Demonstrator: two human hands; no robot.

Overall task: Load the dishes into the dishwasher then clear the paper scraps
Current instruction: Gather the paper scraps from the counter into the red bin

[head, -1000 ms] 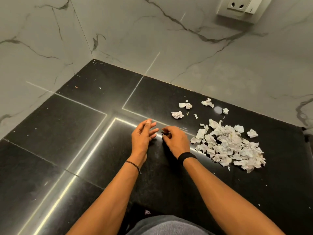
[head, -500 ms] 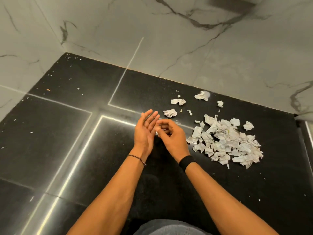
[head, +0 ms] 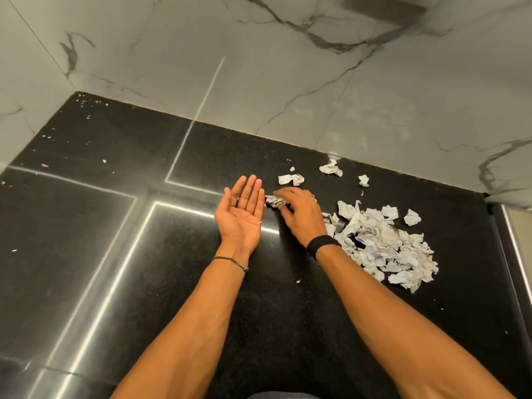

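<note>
Black speckled stone worktop (head: pixel 144 269) with paper all over 1 side, so this looks like the 2nd half of the job. No dishes or dishwasher in shot, so I can't tell if that part is finished. My guess is yes, since the person is already on the scraps.

Where the paper is: the big pile of crumpled white paper scraps (head: pixel 385 243) sits on the right of the worktop, just beside the right forearm. 4 loose crumpled white bits (head: pixel 331 168) lie apart from it, most of them near the grey-veined marble wall tiles (head: pixel 288 96), and tiny white flecks (head: pixel 86 103) dot the far left corner.

Hands: the left hand (head: pixel 240 211) is palm up with its fingers (head: pixel 250 191) straight and together, like a tray, carrying nothing but 1 tiny fleck. The right hand (head: pixel 299 214) is just beside it, and its fingers (head: pixel 283 194) are curled round a single crumpled white scrap (head: pixel 275 200) lying right next to the left fingertips.

So I'd say the clearing has barely started. Nearly everything is still on the worktop, pile included, and there's no bin in view to dump it in.
</note>
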